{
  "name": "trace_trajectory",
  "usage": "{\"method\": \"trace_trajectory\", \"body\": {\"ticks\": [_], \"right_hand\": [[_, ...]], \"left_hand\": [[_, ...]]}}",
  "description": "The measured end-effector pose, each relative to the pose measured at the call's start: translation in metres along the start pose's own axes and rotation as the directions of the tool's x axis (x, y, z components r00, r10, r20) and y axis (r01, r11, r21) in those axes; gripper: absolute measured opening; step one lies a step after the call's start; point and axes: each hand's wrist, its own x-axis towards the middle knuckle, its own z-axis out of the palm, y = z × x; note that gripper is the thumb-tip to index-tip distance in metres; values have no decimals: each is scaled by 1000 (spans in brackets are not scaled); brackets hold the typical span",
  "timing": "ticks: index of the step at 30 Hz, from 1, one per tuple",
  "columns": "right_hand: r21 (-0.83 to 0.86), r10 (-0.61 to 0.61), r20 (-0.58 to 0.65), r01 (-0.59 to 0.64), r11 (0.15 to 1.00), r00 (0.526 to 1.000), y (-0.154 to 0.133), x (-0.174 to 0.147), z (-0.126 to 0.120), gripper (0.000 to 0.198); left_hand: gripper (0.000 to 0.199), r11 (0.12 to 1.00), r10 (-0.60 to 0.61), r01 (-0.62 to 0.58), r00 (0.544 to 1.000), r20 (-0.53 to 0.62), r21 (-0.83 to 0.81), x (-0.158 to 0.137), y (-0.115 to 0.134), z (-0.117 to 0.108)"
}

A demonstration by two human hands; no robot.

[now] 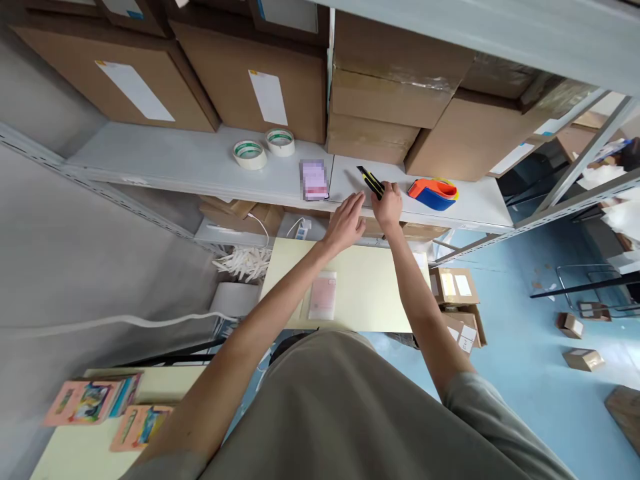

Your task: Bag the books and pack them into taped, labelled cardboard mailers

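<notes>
My right hand [389, 205] is closed around a black and yellow box cutter [369, 179] at the front of the grey shelf [200, 163]. The cutter's tip points up and to the left. Close beside it, my left hand [345, 223] is over the shelf's front edge, fingers stretched out, with nothing in it. A pixelated, phone-like rectangle [314, 180] lies left of the cutter. To the right of my right hand sits an orange and blue tape dispenser [434, 194]. Two tape rolls [250, 155] rest farther left on the shelf.
Cardboard boxes [280, 73] line the shelf behind my hands. Below is a pale yellow table [375, 287] with a pinkish packet [323, 295] on it. Books [87, 400] lie at lower left, and more boxes [457, 287] stand on the blue floor at right.
</notes>
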Motion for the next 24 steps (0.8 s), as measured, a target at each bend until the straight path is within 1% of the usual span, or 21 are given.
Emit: {"method": "trace_trajectory", "body": {"ticks": [3, 5, 7, 8, 9, 10, 11, 12, 13, 14, 15, 16, 17, 18, 19, 20, 21, 22, 23, 24], "right_hand": [[-85, 4, 61, 2, 996, 998, 13, 31, 9, 40], [-95, 17, 88, -8, 995, 996, 23, 44, 14, 42], [-68, 10, 67, -6, 998, 998, 31, 49, 18, 46], [-47, -4, 33, 5, 999, 999, 34, 47, 21, 48], [-24, -27, -9, 27, 999, 1000, 36, 40, 24, 49], [5, -57, -50, 57, 998, 997, 37, 27, 29, 50], [42, -89, -80, 92, 995, 993, 37, 8, 36, 50], [93, -126, -82, 134, 987, 989, 37, -17, 46, 50], [163, -156, -52, 163, 973, 986, 35, -48, 58, 49], [243, -176, 18, 167, 956, 984, 34, -82, 72, 47], [319, -180, 127, 132, 938, 975, 32, -118, 88, 44], [380, -165, 264, 55, 923, 950, 30, -154, 105, 41], [403, -121, 417, -64, 913, 901, 29, -187, 123, 41], [370, -46, 570, -207, 906, 820, 28, -217, 140, 43], [298, 52, 687, -346, 890, 724, 27, -241, 156, 47], [226, 135, 760, -453, 862, 636, 26, -260, 170, 49], [183, 178, 790, -502, 845, 587, 26, -273, 181, 48], [150, 216, 804, -542, 827, 553, 26, -282, 191, 48], [137, 239, 807, -564, 814, 541, 27, -286, 199, 47], [136, 252, 803, -579, 804, 539, 28, -288, 205, 46]], "left_hand": [[76, 1000, -11, 11, 999, -41, 2, 7, 3, 3], [73, 1000, -27, 27, 998, -49, 1, -1, -1, 13], [68, 997, -77, 77, 997, -31, 0, -21, -10, 27], [65, 992, -127, 127, 992, -9, 3, -36, -17, 35], [63, 980, -198, 198, 980, 21, 10, -54, -24, 42], [60, 957, -291, 290, 955, 66, 26, -74, -33, 49], [57, 915, -403, 399, 907, 121, 55, -97, -41, 55], [54, 854, -520, 511, 833, 186, 98, -122, -48, 60], [51, 767, -640, 620, 721, 267, 163, -147, -54, 65], [47, 666, -740, 705, 584, 334, 243, -172, -59, 68], [43, 606, -786, 743, 505, 357, 283, -196, -61, 72], [40, 563, -814, 766, 449, 369, 309, -218, -62, 75], [37, 528, -833, 784, 404, 378, 327, -237, -62, 78], [35, 504, -844, 797, 373, 386, 333, -253, -60, 82], [36, 485, -851, 808, 347, 394, 334, -266, -58, 86], [38, 468, -855, 819, 327, 402, 331, -275, -56, 90], [42, 455, -858, 830, 311, 408, 324, -283, -54, 94], [46, 443, -860, 840, 300, 412, 313, -288, -53, 98], [50, 432, -863, 850, 293, 412, 301, -291, -52, 101], [52, 423, -865, 860, 289, 410, 286, -293, -51, 105]]}}
